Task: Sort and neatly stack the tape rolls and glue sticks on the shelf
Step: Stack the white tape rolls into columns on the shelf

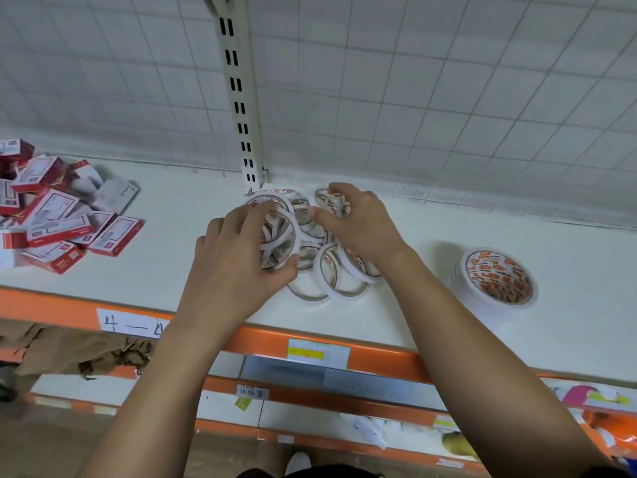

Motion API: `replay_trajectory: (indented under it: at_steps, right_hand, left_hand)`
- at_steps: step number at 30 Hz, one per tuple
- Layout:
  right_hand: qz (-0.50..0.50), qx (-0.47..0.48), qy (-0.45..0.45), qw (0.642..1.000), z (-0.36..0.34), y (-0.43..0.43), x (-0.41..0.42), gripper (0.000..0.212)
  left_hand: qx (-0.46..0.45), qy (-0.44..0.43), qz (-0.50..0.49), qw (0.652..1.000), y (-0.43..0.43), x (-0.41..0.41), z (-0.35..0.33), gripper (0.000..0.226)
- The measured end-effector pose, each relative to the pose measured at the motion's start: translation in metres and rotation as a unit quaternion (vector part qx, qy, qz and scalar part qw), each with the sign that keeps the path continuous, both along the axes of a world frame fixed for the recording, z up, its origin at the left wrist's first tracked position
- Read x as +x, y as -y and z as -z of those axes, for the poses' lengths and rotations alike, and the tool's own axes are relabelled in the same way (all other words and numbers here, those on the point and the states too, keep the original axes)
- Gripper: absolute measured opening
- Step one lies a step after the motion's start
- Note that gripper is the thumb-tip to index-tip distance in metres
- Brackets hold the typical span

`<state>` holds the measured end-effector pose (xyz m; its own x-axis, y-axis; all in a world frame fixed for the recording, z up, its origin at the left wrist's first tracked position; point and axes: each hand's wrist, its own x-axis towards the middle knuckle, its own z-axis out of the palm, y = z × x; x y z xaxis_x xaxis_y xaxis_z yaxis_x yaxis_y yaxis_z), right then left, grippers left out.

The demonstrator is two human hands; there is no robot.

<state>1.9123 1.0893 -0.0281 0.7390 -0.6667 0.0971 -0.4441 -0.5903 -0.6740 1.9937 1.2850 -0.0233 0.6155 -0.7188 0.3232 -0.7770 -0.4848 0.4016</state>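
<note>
Several thin white tape rolls (331,274) with red-printed cores lie in a loose pile on the white shelf (179,263), just in front of the upright post. My left hand (234,263) grips a bunch of rolls (281,236) at the pile's left side, thumb under them. My right hand (358,222) reaches over the pile's far right and its fingers curl round a roll (331,200) there. A neat stack of tape rolls (496,281) stands apart on the right of the shelf.
A heap of red and white small boxes (58,212) lies at the shelf's left end. The slotted upright post (239,108) rises behind the pile against a wire-grid back panel. An orange edge strip (379,357) with price labels runs along the front; lower shelves hold other goods.
</note>
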Motion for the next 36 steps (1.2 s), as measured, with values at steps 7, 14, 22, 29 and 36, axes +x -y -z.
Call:
replay_trajectory:
  at_steps: [7,14,22,29,36]
  right_hand:
    - [0.036,-0.083,0.029,0.995,-0.016,0.000,-0.051,0.088]
    - [0.085,-0.094,0.000,0.992,-0.026,0.016,-0.138,0.086]
    - [0.087,-0.107,-0.043,0.989,-0.015,0.024,-0.204,0.084]
    - [0.064,-0.077,-0.053,0.994,-0.012,0.034,-0.223,0.096]
    - [0.020,-0.009,-0.020,1.000,-0.006,0.042,-0.235,0.118]
  left_hand:
    - [-0.011,-0.004,0.039,0.999,0.023,-0.019,-0.010,0.083]
    - [0.025,0.005,0.100,0.995,0.068,-0.056,-0.011,0.079]
    - [0.039,0.018,0.133,0.990,0.108,-0.099,-0.005,0.071]
    - [0.036,-0.011,0.131,0.991,0.122,-0.118,-0.010,0.069]
    - [0.046,-0.050,0.144,0.987,0.137,-0.139,-0.029,0.065]
